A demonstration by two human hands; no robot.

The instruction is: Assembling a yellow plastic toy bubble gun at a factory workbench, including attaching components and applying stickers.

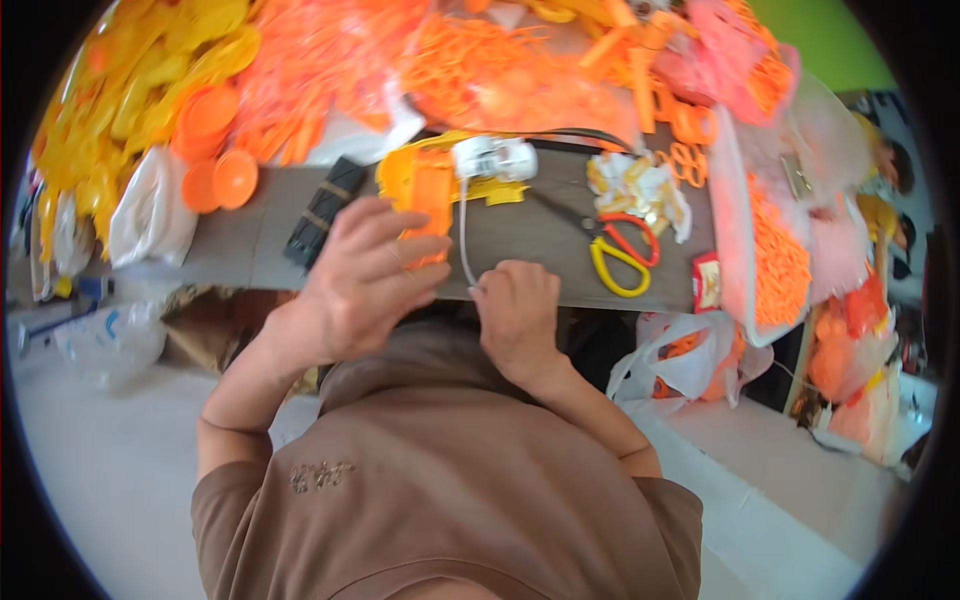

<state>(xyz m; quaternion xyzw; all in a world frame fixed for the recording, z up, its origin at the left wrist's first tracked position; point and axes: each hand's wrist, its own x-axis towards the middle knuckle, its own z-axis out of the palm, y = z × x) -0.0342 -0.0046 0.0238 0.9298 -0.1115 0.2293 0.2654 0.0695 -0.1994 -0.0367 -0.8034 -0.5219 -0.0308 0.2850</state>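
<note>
A white cord (463,225) runs from a white roll (495,158) at the middle of the bench down to the near edge. There my right hand (520,315) is closed, its thumb and finger pinching the cord's lower end. My left hand (375,265) is raised over the near edge, fingers stretched out and slightly apart. Just beyond those fingers lies an orange plastic piece (432,190), partly covered by them; whether they touch it is unclear. Yellow plastic parts (398,172) lie around the roll and the orange piece.
Scissors with red and yellow handles (622,265) lie at right, near a pile of small white-and-yellow pieces (640,190). A black block (325,215) lies left. Orange and yellow plastic parts (330,70) heap along the back. A tub of orange strips (735,230) stands far right.
</note>
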